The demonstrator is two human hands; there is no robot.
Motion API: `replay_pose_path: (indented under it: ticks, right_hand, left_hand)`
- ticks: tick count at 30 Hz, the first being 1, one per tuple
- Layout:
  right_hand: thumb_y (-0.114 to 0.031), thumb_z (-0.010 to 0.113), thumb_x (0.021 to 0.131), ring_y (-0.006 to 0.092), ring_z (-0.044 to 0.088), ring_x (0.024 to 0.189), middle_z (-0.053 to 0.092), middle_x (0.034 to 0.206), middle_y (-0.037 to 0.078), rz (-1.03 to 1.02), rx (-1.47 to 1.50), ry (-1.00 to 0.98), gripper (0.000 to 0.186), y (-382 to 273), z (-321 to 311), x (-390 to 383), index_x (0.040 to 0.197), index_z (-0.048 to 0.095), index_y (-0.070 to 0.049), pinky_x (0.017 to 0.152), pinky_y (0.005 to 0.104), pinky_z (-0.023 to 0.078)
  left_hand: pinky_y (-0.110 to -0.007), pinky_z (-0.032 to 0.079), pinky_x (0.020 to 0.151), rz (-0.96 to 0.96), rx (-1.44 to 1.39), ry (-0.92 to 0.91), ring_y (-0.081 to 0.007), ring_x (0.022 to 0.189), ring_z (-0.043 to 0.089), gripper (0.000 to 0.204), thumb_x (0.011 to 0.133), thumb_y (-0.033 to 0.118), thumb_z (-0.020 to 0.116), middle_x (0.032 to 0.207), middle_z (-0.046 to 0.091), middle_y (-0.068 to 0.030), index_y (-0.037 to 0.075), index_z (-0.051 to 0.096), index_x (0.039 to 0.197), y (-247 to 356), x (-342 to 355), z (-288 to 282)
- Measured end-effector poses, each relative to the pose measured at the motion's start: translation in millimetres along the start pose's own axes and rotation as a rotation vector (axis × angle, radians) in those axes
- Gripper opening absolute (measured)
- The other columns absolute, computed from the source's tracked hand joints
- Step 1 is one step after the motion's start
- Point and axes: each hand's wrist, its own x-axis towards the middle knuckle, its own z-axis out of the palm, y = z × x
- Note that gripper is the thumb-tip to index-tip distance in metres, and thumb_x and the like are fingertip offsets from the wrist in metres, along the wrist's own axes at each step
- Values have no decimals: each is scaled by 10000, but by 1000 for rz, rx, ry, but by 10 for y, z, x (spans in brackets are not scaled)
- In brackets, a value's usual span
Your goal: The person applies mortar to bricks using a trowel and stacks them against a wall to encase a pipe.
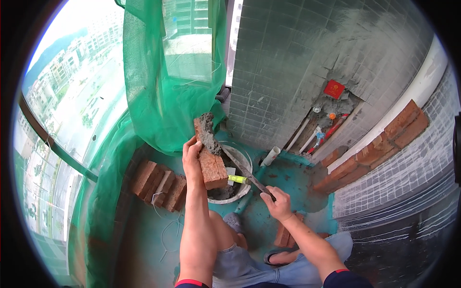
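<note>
Head view: round, pale-rimmed bucket (pixel 234 199) on the floor before me, lumpy grey mortar (pixel 222 193) inside; a yellow-green piece (pixel 238 179) shows across its right part, resting on what I cannot tell. My left hand (pixel 192 162) is curled round the left side of a red-orange brick (pixel 213 171), thumb hidden; the brick is up off the floor, partly blocking my sight of the bucket. Block is rectangular, gritty, sharp-edged, its far end heaped with a thick, rough mortar bed (pixel 208 134). My right hand (pixel 278 203) is closed about the handle of a long, slim trowel (pixel 244 168), which slants across the bucket's opening, tip near the mortared brick; contact unclear. Left of the bucket, a row of red bricks (pixel 158 185), rough-faced; beyond, fine green netting (pixel 177 103), folded and translucent. Right, a recess chased in the grey tiled wall (pixel 273 62) exposes white and red pipes (pixel 321 137).
</note>
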Motion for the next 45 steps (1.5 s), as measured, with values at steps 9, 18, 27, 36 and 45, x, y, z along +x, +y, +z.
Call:
replay_pose_path:
  ticks: [9, 18, 27, 36, 45]
  right_hand:
    - [-237, 743, 808, 282, 601, 581, 595, 696, 72, -293, -318, -27, 210, 113, -680, 160, 902, 651, -74, 525, 369, 471]
    - [-259, 681, 888, 252, 605, 659, 632, 772, 130, 172, 256, -65, 309, -143, -235, 148, 991, 655, 31, 619, 309, 479]
    - [-192, 718, 838, 291, 613, 614, 609, 727, 97, -170, -122, -109, 241, 3, -293, -99, 1012, 635, -47, 547, 364, 490]
    - [-180, 726, 826, 267, 606, 616, 609, 731, 107, -47, -171, -122, 232, 121, -808, -80, 996, 664, -34, 569, 343, 482]
    - [-148, 669, 887, 242, 621, 694, 645, 821, 147, 136, 156, 2, 264, -279, -44, 684, 1087, 643, 23, 648, 313, 486]
  left_hand:
    - [-293, 428, 904, 19, 65, 45, -184, 1014, 563, 438, 864, 204, 555, 1125, 598, -117, -22, 538, 1239, 46, 22, -59]
    - [-297, 452, 863, -43, -10, -52, -176, 977, 571, 460, 860, 194, 555, 1100, 601, -114, -18, 508, 1266, -1, -34, 119]
    - [-293, 440, 885, -46, 114, 68, -182, 998, 578, 476, 845, 203, 572, 1101, 619, -127, -29, 528, 1258, 73, -106, 180]
    - [-316, 548, 712, -100, -156, 30, -197, 808, 656, 386, 893, 177, 531, 1021, 646, -109, -4, 539, 1234, -160, 271, -294]
    - [-303, 497, 823, -70, -102, -126, -176, 928, 605, 444, 888, 192, 505, 1097, 609, -116, -4, 489, 1287, -77, -8, -33]
